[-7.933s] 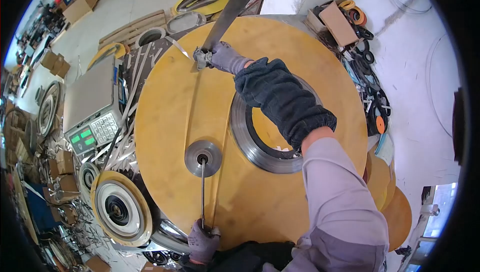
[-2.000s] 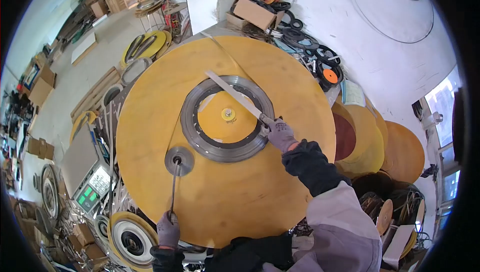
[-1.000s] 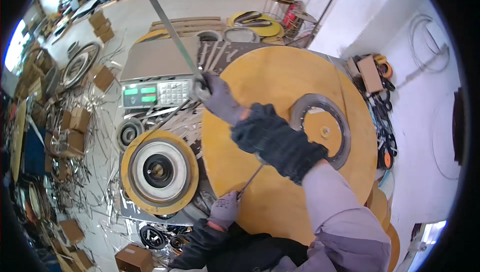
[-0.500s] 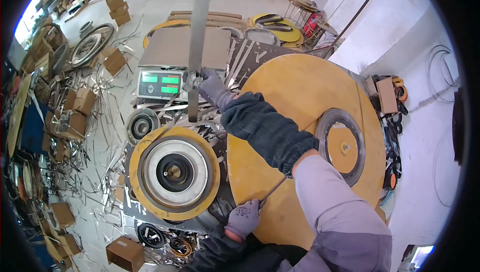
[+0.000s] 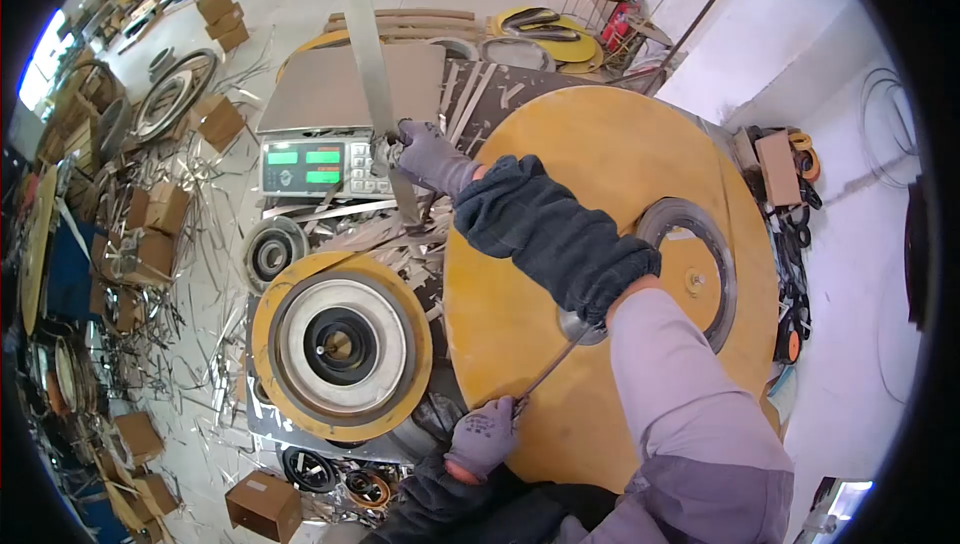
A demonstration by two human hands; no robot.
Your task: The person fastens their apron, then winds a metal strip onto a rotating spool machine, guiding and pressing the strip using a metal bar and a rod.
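My left hand (image 5: 483, 437), in a grey glove, is closed around the near end of a thin dark rod (image 5: 552, 372) at the lower edge of a large yellow disc (image 5: 510, 274). The rod slants up toward a metal hub (image 5: 582, 328), partly covered by my right sleeve. My right hand (image 5: 428, 154), also gloved, reaches across the disc. Its fingers are closed at a small metal fitting (image 5: 386, 152) on a tall flat metal bar (image 5: 366, 44); the fingertips are partly hidden. A dark ring (image 5: 722, 294) lies on the disc's right side.
A smaller yellow wheel (image 5: 265, 344) with a metal ring stands left. Behind the bar is a digital scale (image 5: 315, 166) with lit green displays. Metal strips litter the bench and floor (image 5: 215, 274). Cardboard boxes (image 5: 262, 506) lie at left; a white wall (image 5: 845, 244) rises at right.
The view has shifted slightly, and the bar now leans more to the left at its top. My right forearm sits a little farther right, exposing the metal hub. Both hands keep their grip.
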